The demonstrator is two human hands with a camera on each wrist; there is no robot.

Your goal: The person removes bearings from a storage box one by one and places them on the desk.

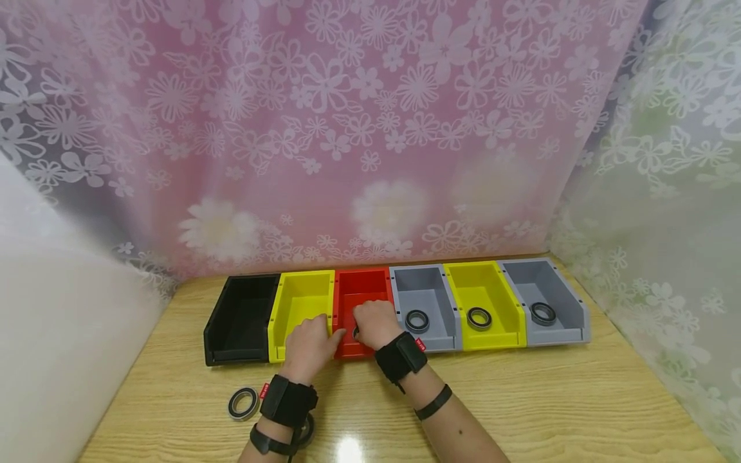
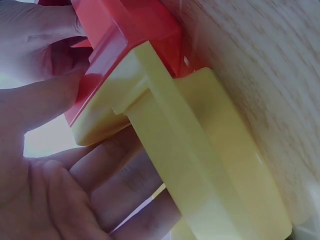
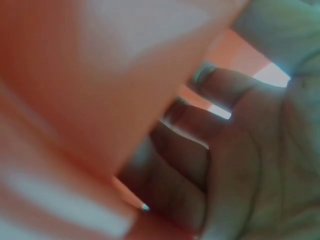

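A red bin (image 1: 363, 283) stands in a row of joined plastic bins. My right hand (image 1: 377, 323) reaches down into it, its fingers bent at a ball bearing (image 1: 356, 333) that is mostly hidden beneath the hand. In the right wrist view the fingertips (image 3: 175, 110) go behind the blurred red wall. My left hand (image 1: 309, 344) grips the side wall of the yellow bin (image 2: 185, 155) where it meets the red one. Its thumb lies on the red side and its other fingers pass behind the yellow wall.
Single bearings sit in the grey bin (image 1: 399, 275), the right yellow bin (image 1: 483, 283) and the far-right grey bin (image 1: 523, 273). A black bin (image 1: 246, 302) ends the row at left. One bearing (image 1: 242, 403) lies on the wooden table; another (image 1: 307, 432) is partly under my left wrist.
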